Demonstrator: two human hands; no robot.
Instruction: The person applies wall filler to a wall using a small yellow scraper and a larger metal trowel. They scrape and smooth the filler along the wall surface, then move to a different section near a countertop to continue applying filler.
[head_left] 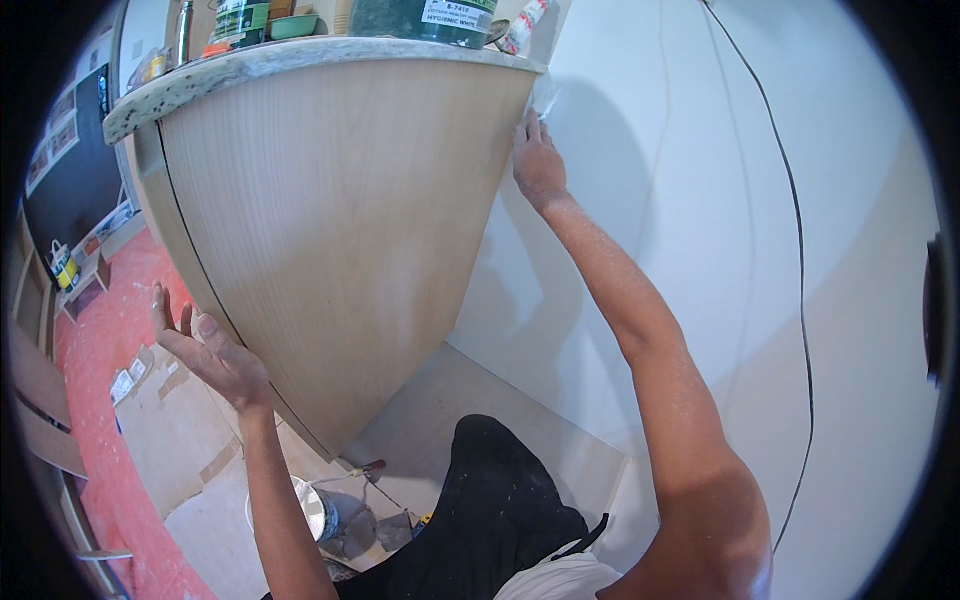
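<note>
My right hand [541,168] reaches up to the corner where the pale wood-grain panel [350,220] meets the white wall [690,200]. Its fingers are pressed together around a small piece of crumpled translucent film [545,96], just under the speckled countertop [330,55]; the fingertips are partly hidden. White dust covers the hand and forearm. On the other side, my left hand [215,355] is raised beside the panel's left edge, palm up, fingers spread and holding nothing.
Atop the counter stand a large green tub [420,22], a green bowl [293,26] and a paint roller [527,25]. A white bucket [308,505] sits by my left forearm. Cardboard [180,440] covers part of the red floor [110,330]. A black cable [797,230] hangs along the wall.
</note>
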